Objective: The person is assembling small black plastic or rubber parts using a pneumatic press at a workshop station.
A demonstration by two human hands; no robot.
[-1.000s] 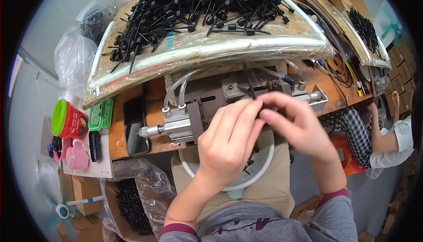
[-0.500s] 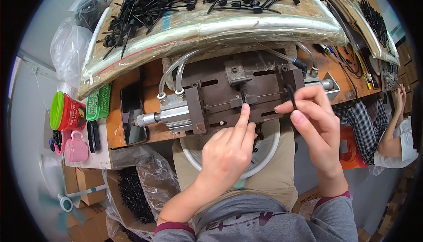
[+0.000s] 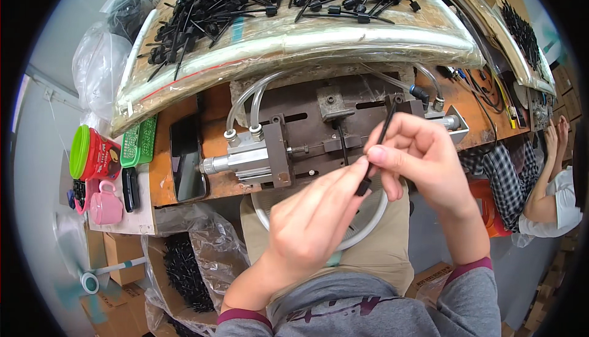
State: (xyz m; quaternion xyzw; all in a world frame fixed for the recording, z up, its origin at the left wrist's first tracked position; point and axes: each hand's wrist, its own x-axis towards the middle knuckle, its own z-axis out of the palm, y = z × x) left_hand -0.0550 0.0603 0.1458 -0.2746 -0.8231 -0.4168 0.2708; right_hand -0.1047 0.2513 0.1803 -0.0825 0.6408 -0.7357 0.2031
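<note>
My right hand point(image 3: 417, 153) pinches a thin black cable tie point(image 3: 388, 125) between thumb and index finger, its tail pointing up and away. At the tie's lower end sits a small black block point(image 3: 363, 186). Closed around that end are the fingers of my left hand point(image 3: 313, 217), meeting my right thumb; the left thumb is hidden. Both hands are in front of a dark metal fixture point(image 3: 307, 130). Another black strip point(image 3: 343, 139) lies across the small block in the middle of the fixture.
A silver air cylinder point(image 3: 245, 160) with clear hoses flanks the fixture on the left. Behind it, a wrapped board point(image 3: 294, 35) carries a heap of black ties. A phone point(image 3: 187, 159), pink cup point(image 3: 107, 205) and red tub point(image 3: 98, 156) stand left. Another person point(image 3: 552, 196) sits at far right.
My left hand has left the fixture's middle block and come right to meet my right hand. The right hand has moved left and nearer with the tie. The cylinder rods have drawn back.
</note>
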